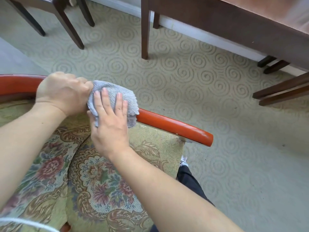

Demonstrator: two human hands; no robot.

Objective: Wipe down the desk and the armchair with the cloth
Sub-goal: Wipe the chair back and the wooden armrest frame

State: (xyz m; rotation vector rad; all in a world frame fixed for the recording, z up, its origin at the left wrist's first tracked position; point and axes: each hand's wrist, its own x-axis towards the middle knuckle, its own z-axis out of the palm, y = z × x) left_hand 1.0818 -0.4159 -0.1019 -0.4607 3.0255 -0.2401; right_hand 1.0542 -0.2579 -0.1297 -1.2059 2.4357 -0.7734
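Note:
A grey terry cloth (pixel 115 93) is wrapped over the red-orange wooden armrest (pixel 175 126) of the armchair, whose floral upholstered seat (pixel 93 181) fills the lower left. My right hand (pixel 109 124) lies flat on the cloth, fingers spread, pressing it onto the rail. My left hand (pixel 62 92) is closed around the rail just left of the cloth and touches the cloth's edge. The dark wooden desk (pixel 234 19) stands at the upper right.
Pale green carpet with a spiral pattern (pixel 184 77) covers the floor. Dark legs of another piece of furniture (pixel 70 25) stand at the upper left. Wooden chair legs (pixel 280 91) jut in at the right. My trouser leg and shoe (pixel 185 171) show beside the armchair.

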